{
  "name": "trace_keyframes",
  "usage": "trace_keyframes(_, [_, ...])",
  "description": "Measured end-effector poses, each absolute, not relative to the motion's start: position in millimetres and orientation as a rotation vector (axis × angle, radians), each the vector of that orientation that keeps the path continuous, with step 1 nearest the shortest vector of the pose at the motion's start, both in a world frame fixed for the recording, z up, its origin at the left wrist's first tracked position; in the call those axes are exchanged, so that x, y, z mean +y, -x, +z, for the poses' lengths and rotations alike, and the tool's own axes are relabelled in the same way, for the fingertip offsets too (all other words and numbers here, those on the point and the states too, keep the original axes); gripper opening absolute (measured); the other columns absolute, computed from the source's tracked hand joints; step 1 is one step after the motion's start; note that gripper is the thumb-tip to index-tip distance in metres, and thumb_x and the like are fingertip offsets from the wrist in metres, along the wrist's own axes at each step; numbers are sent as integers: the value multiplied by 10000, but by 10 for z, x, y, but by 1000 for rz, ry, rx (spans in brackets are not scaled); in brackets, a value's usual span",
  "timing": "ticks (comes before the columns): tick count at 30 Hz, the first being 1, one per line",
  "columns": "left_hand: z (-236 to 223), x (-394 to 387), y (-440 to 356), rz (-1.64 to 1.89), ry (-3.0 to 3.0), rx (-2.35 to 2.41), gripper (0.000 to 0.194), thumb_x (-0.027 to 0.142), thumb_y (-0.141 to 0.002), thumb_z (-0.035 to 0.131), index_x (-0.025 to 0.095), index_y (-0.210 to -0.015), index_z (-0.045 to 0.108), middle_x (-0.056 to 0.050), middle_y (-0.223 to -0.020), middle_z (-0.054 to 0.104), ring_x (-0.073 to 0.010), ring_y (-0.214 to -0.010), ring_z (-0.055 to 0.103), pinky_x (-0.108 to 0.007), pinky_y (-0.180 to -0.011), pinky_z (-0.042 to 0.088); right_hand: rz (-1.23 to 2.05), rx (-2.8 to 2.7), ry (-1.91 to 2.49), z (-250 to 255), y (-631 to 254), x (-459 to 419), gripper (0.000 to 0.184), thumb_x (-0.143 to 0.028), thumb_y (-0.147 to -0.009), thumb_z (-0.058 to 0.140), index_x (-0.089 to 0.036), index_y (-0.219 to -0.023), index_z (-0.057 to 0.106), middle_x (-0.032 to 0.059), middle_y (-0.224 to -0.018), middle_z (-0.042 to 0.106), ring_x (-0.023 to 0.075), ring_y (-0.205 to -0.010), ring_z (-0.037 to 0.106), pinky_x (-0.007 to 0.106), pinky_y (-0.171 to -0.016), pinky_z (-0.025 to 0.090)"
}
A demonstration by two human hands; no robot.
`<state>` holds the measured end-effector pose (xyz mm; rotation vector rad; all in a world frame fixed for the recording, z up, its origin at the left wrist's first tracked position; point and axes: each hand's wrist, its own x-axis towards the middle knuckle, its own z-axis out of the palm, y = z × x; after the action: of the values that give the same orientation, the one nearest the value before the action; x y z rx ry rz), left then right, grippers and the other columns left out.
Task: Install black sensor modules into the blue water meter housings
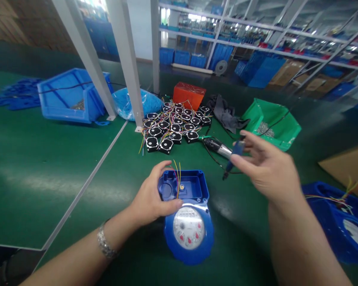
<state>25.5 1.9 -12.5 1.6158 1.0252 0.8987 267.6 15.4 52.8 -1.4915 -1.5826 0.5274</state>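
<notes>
My left hand (152, 196) grips a blue water meter (188, 254) by its open rectangular box, thumb on the near rim and fingers round the left side. Yellow and red wires rise from the box, and the round white dial with red pointers faces up. Above the table to the right, my right hand (265, 165) is closed on a slim dark-blue piece (236, 153) with black ends, slightly blurred; its exact kind is unclear. Behind that piece lies a black-and-silver electric screwdriver (217, 147) with a green tip, on the green table.
Several black square modules (176, 127) with wires lie beyond the meter, before an orange box (189, 94). A green bin (289, 129) of small metal parts and a dark cloth (225, 113) are right. Another meter (325, 206) sits far right. Left stand a blue bin (62, 109) and posts (123, 51).
</notes>
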Motion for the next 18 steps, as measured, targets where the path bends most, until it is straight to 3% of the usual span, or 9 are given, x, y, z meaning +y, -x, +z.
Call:
trace_keyframes(5, [-327,-45,-279,1067,-1586,1008,667,479,-668,568,170,-1198,306,-130,-1151,454,-284,-1032,476,-430,-873,385,936,-1488,934,755,-2392,-9,476,-280,-700,643,-265,-1128,437,35,-1025,461,140,-993,503,248,-785,518])
trace_keyframes(10, [-381,-58,-256,1096,-1640,945,672,523,-686,543,176,-1206,296,-116,-1136,455,-273,-1007,480,-401,-856,387,1188,-1582,923,536,-2197,16,551,-202,-673,674,-257,-1154,412,37,-1083,451,146,-1039,484,296,-865,495])
trace_keyframes(18, [-363,-43,-247,1091,-1673,945,641,519,-713,523,178,-1204,293,-113,-1119,469,-258,-989,488,-385,-839,397,1249,-1605,967,458,-2198,72,568,-247,-675,680,-246,-1164,391,45,-1115,448,147,-1071,460,312,-888,481])
